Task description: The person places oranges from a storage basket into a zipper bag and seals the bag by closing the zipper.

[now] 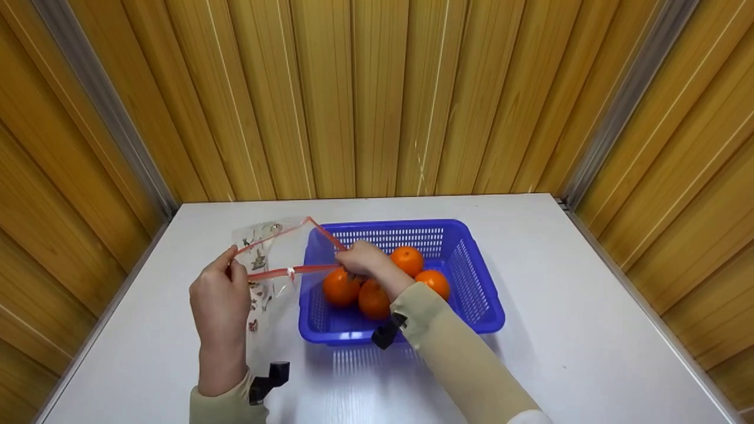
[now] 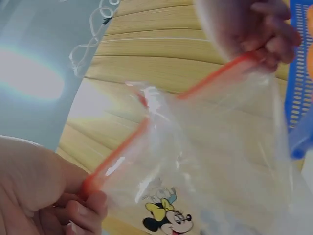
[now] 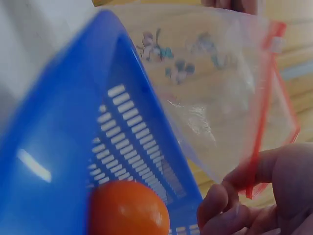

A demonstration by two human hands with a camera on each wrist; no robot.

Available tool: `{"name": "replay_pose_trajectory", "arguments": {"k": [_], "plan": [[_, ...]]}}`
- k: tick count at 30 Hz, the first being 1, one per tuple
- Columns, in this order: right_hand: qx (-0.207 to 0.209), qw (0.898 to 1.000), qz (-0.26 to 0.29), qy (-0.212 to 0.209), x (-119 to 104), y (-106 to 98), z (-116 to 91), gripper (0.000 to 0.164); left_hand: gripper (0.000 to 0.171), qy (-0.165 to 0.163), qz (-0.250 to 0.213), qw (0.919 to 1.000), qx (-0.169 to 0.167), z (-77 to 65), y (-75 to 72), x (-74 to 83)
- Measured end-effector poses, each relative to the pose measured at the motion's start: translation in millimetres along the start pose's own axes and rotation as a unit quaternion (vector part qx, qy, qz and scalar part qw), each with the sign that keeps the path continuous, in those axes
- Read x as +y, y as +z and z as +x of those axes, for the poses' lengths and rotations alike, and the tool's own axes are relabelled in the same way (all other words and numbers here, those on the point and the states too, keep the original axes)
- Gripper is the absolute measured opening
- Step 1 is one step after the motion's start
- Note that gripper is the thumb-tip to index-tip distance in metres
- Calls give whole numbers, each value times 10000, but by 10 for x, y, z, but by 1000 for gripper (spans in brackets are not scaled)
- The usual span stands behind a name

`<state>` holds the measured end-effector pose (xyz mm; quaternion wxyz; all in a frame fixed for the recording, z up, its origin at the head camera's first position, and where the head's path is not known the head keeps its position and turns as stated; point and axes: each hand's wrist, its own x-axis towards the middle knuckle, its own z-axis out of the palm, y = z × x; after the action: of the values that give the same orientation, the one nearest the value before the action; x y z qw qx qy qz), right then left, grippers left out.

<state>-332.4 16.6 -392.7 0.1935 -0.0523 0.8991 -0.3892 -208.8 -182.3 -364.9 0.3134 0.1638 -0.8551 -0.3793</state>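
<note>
A clear zip bag (image 2: 230, 137) with a red zip edge and printed cartoon figures is stretched between both hands, its mouth spread apart. My left hand (image 1: 221, 300) pinches one end of the red edge, to the left of the basket. At the other end, my right hand (image 1: 366, 259) pinches the red edge above the basket's left part. Several oranges (image 1: 407, 261) lie in the blue plastic basket (image 1: 495, 315), partly covered by the right hand and forearm. In the right wrist view one orange (image 3: 129, 210) shows close below the bag. A white slider (image 1: 290, 272) sits on the near red strip.
Basket and hands are over a white table (image 1: 565, 353). Wood-patterned panels (image 1: 377, 106) rise behind it and on both sides. Black wrist mounts (image 1: 389, 331) stick out from both sleeves. A white cable (image 2: 93, 34) shows in the left wrist view.
</note>
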Motion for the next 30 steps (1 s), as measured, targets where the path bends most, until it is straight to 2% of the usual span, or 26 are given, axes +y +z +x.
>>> {"name": "replay_pose_trajectory", "arguments": {"k": [5,8,12,15,25,30], "plan": [[26,9996,271,86,87,-60,66,22,31,-224,18,9997,-18,-9,-70,17],[-6,9994,354,41,88,-49,27,19,28,-94,-6,10000,10,-28,-44,35],[-95,9984,548,-125,55,-20,-50,20,25,249,-77,9994,-243,-35,44,55],[-160,9981,569,-190,45,-5,-66,23,27,377,-175,9981,-460,-16,120,44],[-249,9975,648,-119,132,24,-53,39,27,346,-595,9954,-668,1,336,-33],[-209,9961,838,-180,138,20,-77,38,26,330,-660,9951,-653,16,397,-45]]}}
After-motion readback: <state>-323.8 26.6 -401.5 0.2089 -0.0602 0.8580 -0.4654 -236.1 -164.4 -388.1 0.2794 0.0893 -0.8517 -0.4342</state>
